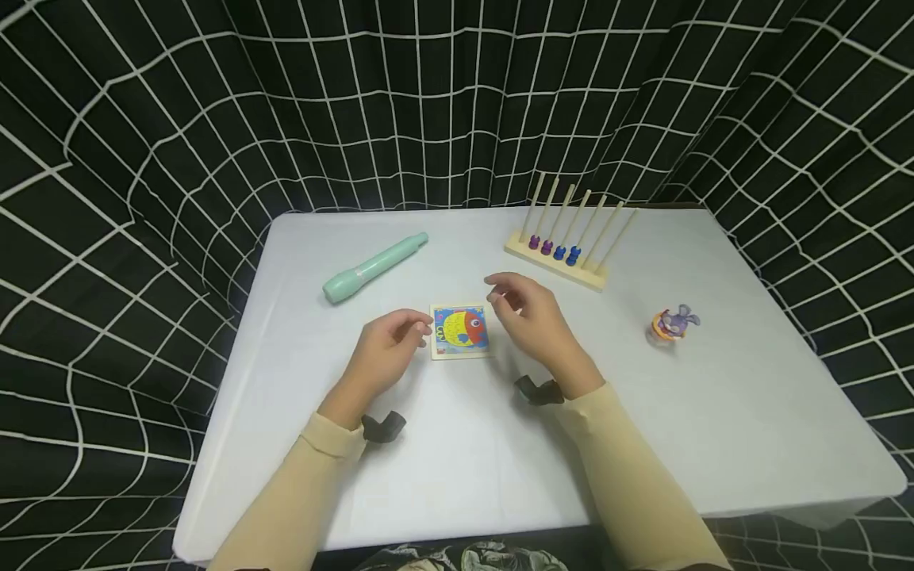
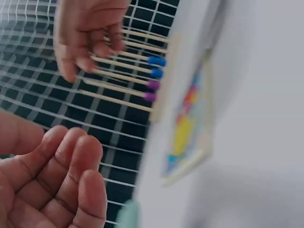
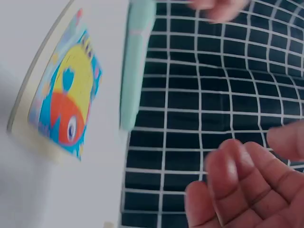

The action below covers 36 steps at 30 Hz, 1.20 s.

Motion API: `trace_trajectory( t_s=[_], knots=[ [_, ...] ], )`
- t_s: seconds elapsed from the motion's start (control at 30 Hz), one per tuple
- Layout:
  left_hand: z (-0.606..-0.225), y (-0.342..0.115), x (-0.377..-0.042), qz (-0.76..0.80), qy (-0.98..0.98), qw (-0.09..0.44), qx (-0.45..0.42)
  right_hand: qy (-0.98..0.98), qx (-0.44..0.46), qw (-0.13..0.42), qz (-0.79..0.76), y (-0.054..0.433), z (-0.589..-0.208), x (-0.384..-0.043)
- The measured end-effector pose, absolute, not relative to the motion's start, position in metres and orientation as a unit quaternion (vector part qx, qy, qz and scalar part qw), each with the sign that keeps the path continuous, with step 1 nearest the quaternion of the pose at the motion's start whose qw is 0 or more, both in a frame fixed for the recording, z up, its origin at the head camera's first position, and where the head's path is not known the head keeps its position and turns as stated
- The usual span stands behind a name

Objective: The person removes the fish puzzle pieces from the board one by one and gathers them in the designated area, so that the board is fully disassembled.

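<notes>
A square wooden fish puzzle [image 1: 460, 331] with a yellow and red fish on blue lies flat on the white table between the two hands. My left hand [image 1: 389, 346] hovers at the puzzle's left side, fingers loosely bent with nothing in them. On the other side, my right hand [image 1: 527, 317] is held above the table near the puzzle's upper right corner, its relaxed fingers also holding nothing. In the right wrist view the fish puzzle [image 3: 71, 95] shows whole, apart from the right fingers [image 3: 223, 185]. The left wrist view shows curved, empty left fingers [image 2: 85, 166].
A mint-green flashlight-shaped object [image 1: 374, 268] lies behind the left hand. Behind the right hand stands a wooden peg rack [image 1: 557, 262] with purple and blue beads on its upright rods. A small purple eared figure [image 1: 673, 323] sits on the right of the white table [image 1: 443, 476].
</notes>
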<state>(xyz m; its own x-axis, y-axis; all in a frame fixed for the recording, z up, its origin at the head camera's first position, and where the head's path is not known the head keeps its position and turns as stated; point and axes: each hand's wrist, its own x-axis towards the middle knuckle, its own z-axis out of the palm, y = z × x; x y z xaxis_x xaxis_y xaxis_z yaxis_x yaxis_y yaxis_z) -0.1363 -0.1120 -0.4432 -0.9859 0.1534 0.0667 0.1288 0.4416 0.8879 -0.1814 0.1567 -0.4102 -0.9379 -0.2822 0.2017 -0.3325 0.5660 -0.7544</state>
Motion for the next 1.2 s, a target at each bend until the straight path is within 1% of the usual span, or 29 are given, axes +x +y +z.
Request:
trace_trajectory(
  t_s=[0.13,0.27,0.37,0.47,0.6,0.8,1.0,1.2],
  knots=[
    [-0.471,-0.103,-0.144,0.537,0.841,0.035,0.055,-0.853,0.137,-0.003,0.503,0.158,-0.410,-0.190],
    [-0.487,-0.096,-0.147,0.515,0.854,0.048,0.051,-0.828,0.081,-0.065,0.551,0.157,-0.416,-0.201],
    [-0.493,-0.092,-0.145,0.513,0.855,0.062,0.051,-0.830,0.053,-0.101,0.545,0.154,-0.424,-0.207],
    [-0.496,-0.089,-0.143,0.513,0.854,0.072,0.054,-0.847,0.051,-0.112,0.517,0.149,-0.432,-0.210],
    [-0.496,-0.082,-0.143,0.479,0.870,0.073,0.089,-0.886,0.075,-0.113,0.444,0.143,-0.437,-0.213],
    [-0.489,-0.075,-0.144,0.408,0.896,0.072,0.159,-0.924,0.153,-0.132,0.323,0.139,-0.437,-0.221],
    [-0.484,-0.069,-0.141,0.375,0.907,0.078,0.175,-0.945,0.182,-0.148,0.226,0.139,-0.437,-0.224],
    [-0.484,-0.068,-0.139,0.347,0.917,0.083,0.181,-0.950,0.189,-0.148,0.198,0.137,-0.438,-0.225]
  ],
)
